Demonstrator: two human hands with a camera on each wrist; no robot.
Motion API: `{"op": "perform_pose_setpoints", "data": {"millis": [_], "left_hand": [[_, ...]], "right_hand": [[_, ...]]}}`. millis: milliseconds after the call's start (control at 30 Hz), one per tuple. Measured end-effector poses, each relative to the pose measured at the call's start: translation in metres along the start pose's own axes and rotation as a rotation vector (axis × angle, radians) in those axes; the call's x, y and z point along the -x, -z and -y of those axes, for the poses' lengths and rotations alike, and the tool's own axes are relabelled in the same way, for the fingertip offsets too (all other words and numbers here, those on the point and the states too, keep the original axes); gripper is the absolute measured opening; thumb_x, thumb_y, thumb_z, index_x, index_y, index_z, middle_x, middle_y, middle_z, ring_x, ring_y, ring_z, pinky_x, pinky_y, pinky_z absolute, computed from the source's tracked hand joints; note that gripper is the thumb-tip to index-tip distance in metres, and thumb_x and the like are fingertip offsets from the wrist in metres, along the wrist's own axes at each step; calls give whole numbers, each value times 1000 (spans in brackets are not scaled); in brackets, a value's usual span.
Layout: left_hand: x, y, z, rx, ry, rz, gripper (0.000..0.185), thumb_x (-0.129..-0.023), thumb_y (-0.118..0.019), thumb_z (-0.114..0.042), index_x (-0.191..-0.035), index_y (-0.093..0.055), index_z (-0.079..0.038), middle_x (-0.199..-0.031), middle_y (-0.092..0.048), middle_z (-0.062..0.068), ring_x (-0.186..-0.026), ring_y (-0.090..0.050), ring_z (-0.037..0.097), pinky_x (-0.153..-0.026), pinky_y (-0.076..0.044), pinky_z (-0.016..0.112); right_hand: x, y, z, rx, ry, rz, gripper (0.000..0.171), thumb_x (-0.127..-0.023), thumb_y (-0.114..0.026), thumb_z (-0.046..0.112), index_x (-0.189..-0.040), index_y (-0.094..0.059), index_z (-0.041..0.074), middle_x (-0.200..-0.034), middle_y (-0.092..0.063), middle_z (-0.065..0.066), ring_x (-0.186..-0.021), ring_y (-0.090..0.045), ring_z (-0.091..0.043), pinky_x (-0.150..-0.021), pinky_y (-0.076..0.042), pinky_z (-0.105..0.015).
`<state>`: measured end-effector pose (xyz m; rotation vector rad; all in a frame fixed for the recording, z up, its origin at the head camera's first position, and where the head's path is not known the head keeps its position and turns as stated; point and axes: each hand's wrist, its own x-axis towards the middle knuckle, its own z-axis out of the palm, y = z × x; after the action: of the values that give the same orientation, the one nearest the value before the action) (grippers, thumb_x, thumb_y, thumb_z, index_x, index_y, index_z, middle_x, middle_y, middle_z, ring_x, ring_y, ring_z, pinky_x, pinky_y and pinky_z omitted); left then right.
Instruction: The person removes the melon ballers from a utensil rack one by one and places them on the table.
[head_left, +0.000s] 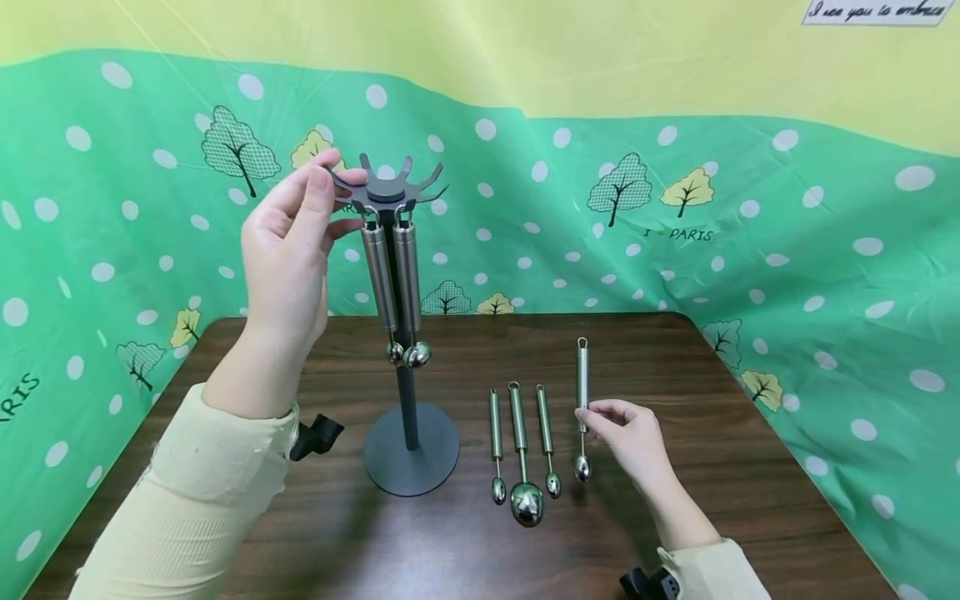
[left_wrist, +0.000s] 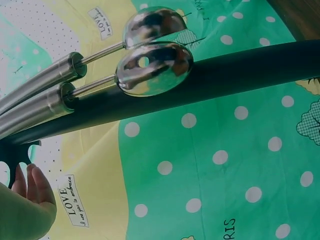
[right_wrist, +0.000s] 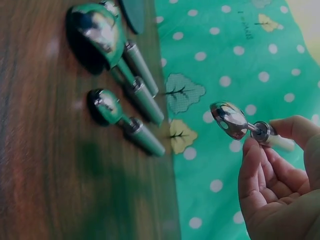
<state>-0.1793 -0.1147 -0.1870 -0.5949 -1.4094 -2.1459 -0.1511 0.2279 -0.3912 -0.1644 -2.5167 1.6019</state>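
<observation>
A dark grey utensil stand [head_left: 411,467] with a round base and a crown of curved hooks rises left of centre. Near its top, my left hand [head_left: 288,242] pinches one hook between thumb and fingers. Two steel spoons [head_left: 406,275] hang from the hooks by their handle loops, bowls down; both bowls show large in the left wrist view. To the right, my right hand [head_left: 626,437] pinches a small steel spoon [head_left: 582,375] low on its handle, loop end up. The right wrist view shows its bowl [right_wrist: 230,120] held off the table.
Between stand and right hand, a small spoon [head_left: 496,433], a larger spoon [head_left: 527,503] and another small spoon [head_left: 546,425] lie side by side on the brown wooden table [head_left: 720,467]. A green and yellow patterned cloth [head_left: 525,225] hangs behind the table.
</observation>
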Motion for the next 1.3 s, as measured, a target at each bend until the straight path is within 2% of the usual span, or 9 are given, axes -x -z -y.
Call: {"op": "perform_pose_setpoints", "data": {"millis": [133,333,467,867,1300], "left_hand": [[0,1,-1,-47,-17,-8,31,-93,-56,-16,-119,-60,0,-98,-68,8,-96,-55,21,-76,-47,31],[0,1,-1,-131,-30,-15,31,-93,-56,-19,-119,-61,-2,-100,-68,5,-94,-58,23,-74,-47,30],[0,1,0,-158,-36,-15,31,-93,-56,-21,-118,-62,-3,-102,-68,6,-87,-57,22,-74,-46,30],[-2,-1,3,-193,-70,-52,25,-94,-54,-21,-104,-69,-4,-110,-65,7,-74,-56,20,-78,-45,32],[-2,-1,3,-200,-72,-57,24,-94,-55,-21,-104,-69,-4,-106,-66,6,-70,-55,19,-76,-45,30]], "right_hand": [[-4,1,-8,27,-12,12,30,-83,-70,21,-96,-66,-6,-67,-65,-6,-60,-63,-22,-58,-53,-30],[-8,1,-22,58,-38,44,28,-83,-69,19,-95,-66,-6,-66,-65,-7,-56,-61,-15,-58,-53,-32],[-9,1,-29,73,-70,67,28,-83,-69,19,-95,-66,-6,-66,-66,-6,-57,-62,-16,-59,-53,-31],[-16,-3,-46,72,-136,123,26,-82,-69,17,-91,-66,-6,-65,-64,-5,-54,-60,-15,-56,-52,-29],[-24,-10,-55,74,-144,185,26,-81,-69,14,-90,-66,-10,-63,-63,-4,-54,-59,-14,-52,-52,-29]]}}
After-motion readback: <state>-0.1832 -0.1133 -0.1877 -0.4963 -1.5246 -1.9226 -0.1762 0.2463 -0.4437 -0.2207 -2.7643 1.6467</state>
